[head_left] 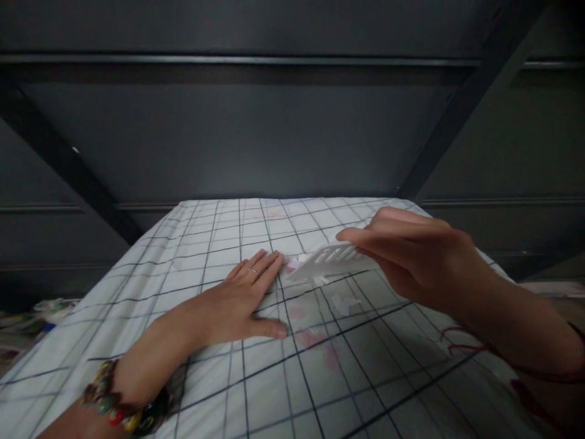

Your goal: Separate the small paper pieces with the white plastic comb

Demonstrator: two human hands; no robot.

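Observation:
My left hand [237, 305] lies flat on the white checked cloth [219, 238], palm down, thumb spread away from the fingers. My right hand [411, 250] pinches the upper edge of a thin, white, slotted plastic piece [329, 261]. That piece is tilted, and its lower left edge comes down by the cloth just beside my left fingertips. White bits, perhaps paper, show around the low edge. A crumpled white scrap [345, 303] lies nearer to me on the cloth. Faint pink stains [311, 337] mark the cloth between my hands.
Dark grey panels with a metal frame [247, 134] rise behind the cloth's far edge. Beyond the left side, low down, are blurred plastic bags and other clutter [50, 311]. A pale flat object [553, 289] shows past the right edge.

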